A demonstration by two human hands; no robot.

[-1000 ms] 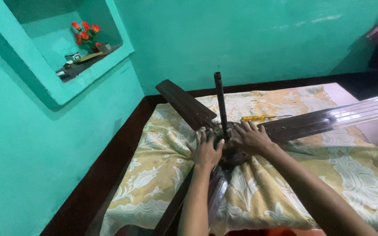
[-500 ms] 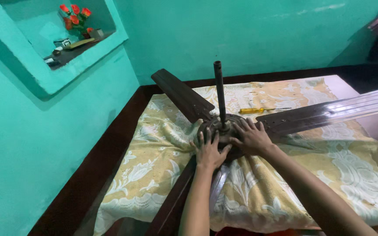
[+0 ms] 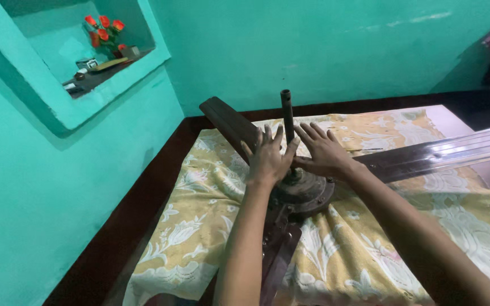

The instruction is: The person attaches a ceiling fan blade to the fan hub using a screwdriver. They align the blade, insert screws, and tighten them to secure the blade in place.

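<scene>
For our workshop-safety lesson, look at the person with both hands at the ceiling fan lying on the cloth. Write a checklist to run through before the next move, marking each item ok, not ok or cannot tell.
1. Fan motor hub rests on the yellow patterned cloth: ok.
2. Both hands at the hub: left hand and right hand lie open, fingers spread, either side of the rod: ok.
3. Down rod stands upright from the hub: ok.
4. Blades lie flat: long blade and dark blade look flat; the near one is partly hidden: cannot tell.
5. Screws tight on the hub: cannot tell.
6. Firm grip on anything: not ok, neither hand is closed.
</scene>
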